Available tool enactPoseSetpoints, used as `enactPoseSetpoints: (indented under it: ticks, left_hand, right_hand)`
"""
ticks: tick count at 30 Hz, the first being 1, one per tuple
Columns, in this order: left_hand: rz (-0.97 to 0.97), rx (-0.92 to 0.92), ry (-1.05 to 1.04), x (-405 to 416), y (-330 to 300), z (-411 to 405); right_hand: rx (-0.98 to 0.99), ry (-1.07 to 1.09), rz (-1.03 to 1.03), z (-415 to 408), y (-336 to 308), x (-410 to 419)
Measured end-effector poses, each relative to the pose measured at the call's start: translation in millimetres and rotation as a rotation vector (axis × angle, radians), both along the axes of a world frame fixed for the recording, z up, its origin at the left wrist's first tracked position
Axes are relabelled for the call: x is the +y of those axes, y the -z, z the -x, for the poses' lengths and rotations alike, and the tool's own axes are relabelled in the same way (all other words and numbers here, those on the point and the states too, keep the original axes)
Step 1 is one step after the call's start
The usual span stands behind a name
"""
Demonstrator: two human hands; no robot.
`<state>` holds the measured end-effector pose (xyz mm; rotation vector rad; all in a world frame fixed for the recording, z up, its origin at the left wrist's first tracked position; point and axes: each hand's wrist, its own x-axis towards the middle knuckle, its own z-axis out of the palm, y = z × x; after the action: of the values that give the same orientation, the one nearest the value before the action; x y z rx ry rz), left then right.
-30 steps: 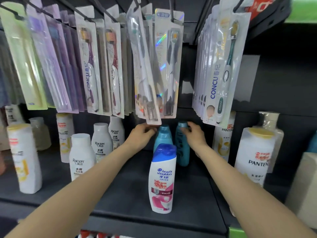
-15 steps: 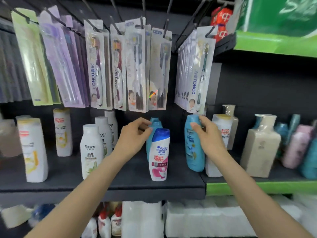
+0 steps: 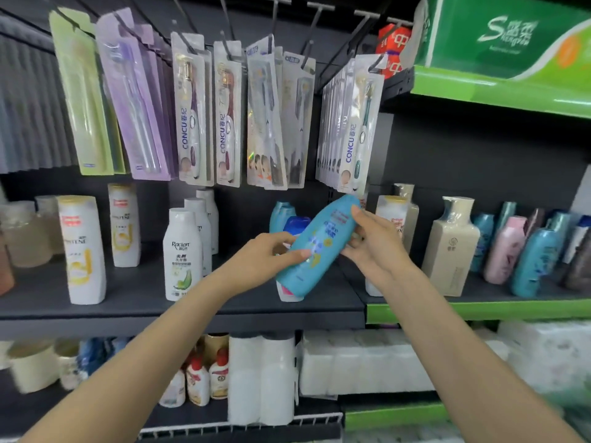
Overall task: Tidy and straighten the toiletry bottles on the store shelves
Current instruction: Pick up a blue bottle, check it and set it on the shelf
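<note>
Teal plastic fills the middle of my view: the teal bottle is off the shelf and held in the air between both hands, in front of the blue-capped shampoo bottle that stands at the shelf's right end. My left hand has its fingers curled round the lower body, fingertips laid across the label, and my right hand cups the upper part from the far side with the thumb over the top near the cap, so both are clamped on it. Its long axis runs on a slant, base down and to the left, cap end up and to the right toward the hanging toothbrush packs, well off upright, label facing me. As for progress, I judge the job only partly done: the white bottles to the left stand upright in a file, and two more teal ones stand behind at the back, but this one has yet to be set down and squared. The mixed bottles on the green-edged shelf to the right look crowded and some lean, so I think they are left to do.
</note>
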<state>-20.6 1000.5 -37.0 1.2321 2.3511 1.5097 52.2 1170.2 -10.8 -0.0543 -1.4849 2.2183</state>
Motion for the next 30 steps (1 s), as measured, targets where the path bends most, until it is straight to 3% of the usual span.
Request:
enactPoseSetpoints:
  ticks: [3,5,10,15,17,24,30]
  left_hand:
    - [-0.081,-0.186,0.072,-18.8,0.0,-3.0]
    - [-0.113,-0.165,0.037,-27.6,0.0,-2.3]
    - [0.033,0.374,-0.238,-42.0,-1.8,-1.4]
    - [0.072,0.677,-0.361,-47.9,0.3,-0.6]
    - [0.044,0.661,-0.37,-51.6,-1.3,2.7]
    - [0.044,0.326,-0.203,-63.1,-1.5,3.3]
    - [-0.036,0.563,-0.318,-58.5,7.9,4.6]
  right_hand:
    - [0.044,-0.056,0.148,1.1,-2.4,-3.4]
    - [0.049,-0.086,0.155,3.1,-2.2,-5.9]
    - [-0.183,0.013,-0.091,8.3,-2.8,-14.9]
    - [-0.183,-0.022,0.096,9.9,-6.2,-25.3]
    - [-0.109,-0.048,0.163,10.1,-6.0,-27.3]
    - [0.068,-0.153,0.268,13.7,11.2,-19.9]
    - [0.155,-0.253,0.124,15.1,14.8,-17.1]
